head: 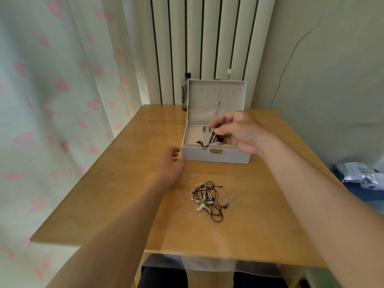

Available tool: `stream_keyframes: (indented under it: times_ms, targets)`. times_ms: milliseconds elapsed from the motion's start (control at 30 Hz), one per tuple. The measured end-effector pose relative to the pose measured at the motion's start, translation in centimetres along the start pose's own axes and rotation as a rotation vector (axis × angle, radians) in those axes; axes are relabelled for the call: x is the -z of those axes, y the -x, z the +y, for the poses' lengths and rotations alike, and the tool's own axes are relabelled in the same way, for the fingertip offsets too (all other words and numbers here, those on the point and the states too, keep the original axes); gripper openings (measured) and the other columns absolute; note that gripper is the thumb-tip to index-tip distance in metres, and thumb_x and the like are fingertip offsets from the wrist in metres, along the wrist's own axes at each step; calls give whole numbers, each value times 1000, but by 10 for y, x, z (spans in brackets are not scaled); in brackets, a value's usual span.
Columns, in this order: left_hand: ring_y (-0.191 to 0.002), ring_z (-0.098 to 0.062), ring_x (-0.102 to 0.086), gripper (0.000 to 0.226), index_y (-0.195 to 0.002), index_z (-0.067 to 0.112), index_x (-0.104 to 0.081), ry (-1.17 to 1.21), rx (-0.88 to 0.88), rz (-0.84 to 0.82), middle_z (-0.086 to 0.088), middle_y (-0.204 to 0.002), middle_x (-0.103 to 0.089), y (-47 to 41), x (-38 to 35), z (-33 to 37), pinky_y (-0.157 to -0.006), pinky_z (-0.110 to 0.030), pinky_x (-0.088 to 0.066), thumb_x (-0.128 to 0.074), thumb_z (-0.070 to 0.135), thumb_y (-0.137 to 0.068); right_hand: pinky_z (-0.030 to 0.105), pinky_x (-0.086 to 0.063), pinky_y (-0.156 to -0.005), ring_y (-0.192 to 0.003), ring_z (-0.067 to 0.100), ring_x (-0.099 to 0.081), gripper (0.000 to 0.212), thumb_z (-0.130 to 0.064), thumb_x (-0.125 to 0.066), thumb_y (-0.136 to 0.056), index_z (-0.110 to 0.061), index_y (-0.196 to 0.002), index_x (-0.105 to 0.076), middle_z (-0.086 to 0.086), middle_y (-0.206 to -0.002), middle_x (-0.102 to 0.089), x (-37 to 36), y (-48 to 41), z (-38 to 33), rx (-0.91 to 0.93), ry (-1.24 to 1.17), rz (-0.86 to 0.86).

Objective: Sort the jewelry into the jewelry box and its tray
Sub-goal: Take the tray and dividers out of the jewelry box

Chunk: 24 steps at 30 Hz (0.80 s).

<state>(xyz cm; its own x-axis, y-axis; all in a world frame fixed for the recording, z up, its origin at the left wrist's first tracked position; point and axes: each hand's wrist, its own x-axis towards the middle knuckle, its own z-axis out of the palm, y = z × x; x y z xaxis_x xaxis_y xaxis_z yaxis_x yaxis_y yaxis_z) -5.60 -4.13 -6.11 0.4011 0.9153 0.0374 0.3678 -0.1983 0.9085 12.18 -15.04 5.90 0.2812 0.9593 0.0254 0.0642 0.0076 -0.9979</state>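
Single head-worn view, angled forward and down, close over the wooden table (124,204).

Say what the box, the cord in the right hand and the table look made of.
Box: pale grey, matte covering, likely faux leather over board, with beige fabric-looking lining and a brass-coloured clasp.
Cord: thin, dark, limp, looping from the right hand, so probably string, not chain.
Table: yellowish wood or veneer, glossy; it shows faint reflections.

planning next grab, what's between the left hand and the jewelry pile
Only bare table lies between the left hand and the jewelry pile, as the head view shows.
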Motion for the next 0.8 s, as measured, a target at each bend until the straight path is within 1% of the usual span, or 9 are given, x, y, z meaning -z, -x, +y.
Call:
stream_keyframes:
  times_ms: [100,200,267,367,400,467,567,700,800]
  targets:
    - [-111,-19,-55,39,-128,21,-52,-8,-79,13,-2,-126,-56,3,0,14,-92,-41,-55,-62,16,-90,33,-55,-60,-67,24,-64,18,15,-63,-84,-1,-90,-69,13,-81,-64,0,3,-20,46,-2,6]
    - [-121,-15,-51,50,-138,22,-51,47,-227,-114,3,-135,-54,10,-3,42,-96,-36,-49,-64,12,-90,34,-55,-61,-66,24,-64,17,14,-62,-85,0,-91,-69,14,-80,-63,-3,6,-31,80,0,11]
    - [-120,-10,-53,48,-137,21,-54,44,-302,-212,5,-132,-57,15,-8,61,-98,-32,-46,-66,14,-91,33,-55,-59,-66,25,-63,17,15,-62,-85,0,-89,-68,17,-83,-63,-6,9,-36,96,-25,15]
    - [-79,10,-62,18,-111,4,-68,20,-355,-274,4,-93,-68,19,-17,80,-73,-13,-45,-61,11,-97,33,-55,-58,-66,25,-64,19,16,-60,-85,-1,-88,-68,18,-85,-63,-7,13,-42,124,-59,35]
    - [-68,11,-62,15,-104,0,-68,16,-362,-267,4,-85,-68,19,-18,82,-65,-10,-43,-59,9,-98,33,-55,-58,-65,24,-64,20,17,-60,-85,-1,-88,-69,17,-84,-64,-6,14,-44,136,-68,40]
    - [-71,4,-67,14,-97,3,-68,35,-343,-260,0,-84,-73,18,-15,81,-70,-15,-49,-57,11,-100,34,-54,-59,-65,24,-64,21,17,-59,-85,-2,-87,-69,15,-83,-64,-1,18,-48,155,-96,51]
    - [-80,-19,-72,14,-96,5,-68,67,-281,-259,-9,-85,-75,16,-4,74,-82,-34,-58,-57,12,-101,34,-54,-58,-65,25,-62,19,16,-58,-85,0,-89,-68,17,-84,-63,9,25,-51,157,-159,79]
    - [-70,-18,-68,13,-101,2,-67,97,-230,-229,-12,-79,-72,21,9,72,-69,-31,-58,-57,10,-100,32,-53,-54,-66,26,-61,18,16,-59,-86,1,-91,-66,17,-84,-62,17,34,-43,99,-148,128]
    - [-67,-23,-64,12,-99,-1,-66,127,-200,-259,-14,-74,-68,28,15,75,-60,-31,-53,-57,6,-99,32,-55,-56,-76,28,-63,18,15,-63,-85,1,-96,-67,20,-94,-64,19,41,-22,-19,-5,113]
